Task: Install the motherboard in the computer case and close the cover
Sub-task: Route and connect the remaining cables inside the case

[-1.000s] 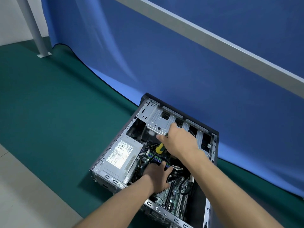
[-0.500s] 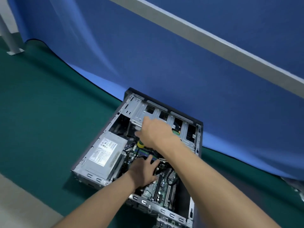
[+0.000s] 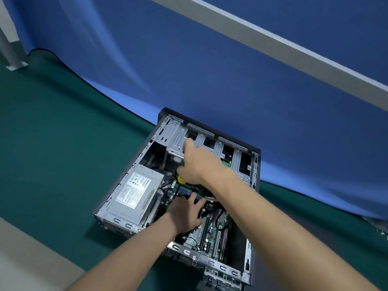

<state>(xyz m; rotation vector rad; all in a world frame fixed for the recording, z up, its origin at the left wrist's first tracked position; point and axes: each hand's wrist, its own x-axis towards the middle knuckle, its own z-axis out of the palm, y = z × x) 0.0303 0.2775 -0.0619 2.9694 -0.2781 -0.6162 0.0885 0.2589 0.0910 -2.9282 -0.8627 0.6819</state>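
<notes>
An open computer case lies on its side on the green mat. The green motherboard sits inside it, toward the near end. My left hand rests on the board with fingers spread and nearly straight. My right hand hovers over the middle of the case and grips a screwdriver; only its yellow handle end shows below the palm, and the index finger points toward the drive cage. The shaft and tip are hidden. No cover panel is in view.
A grey power supply fills the left side of the case. A metal drive cage sits at the far end. Blue cloth hangs behind, with a grey bar across it. A metal post stands at the far left.
The view has shifted, so the case sits differently in frame. My right hand stays over the case's middle, its index finger now stretched toward the drive cage. My left hand stays on the board.
</notes>
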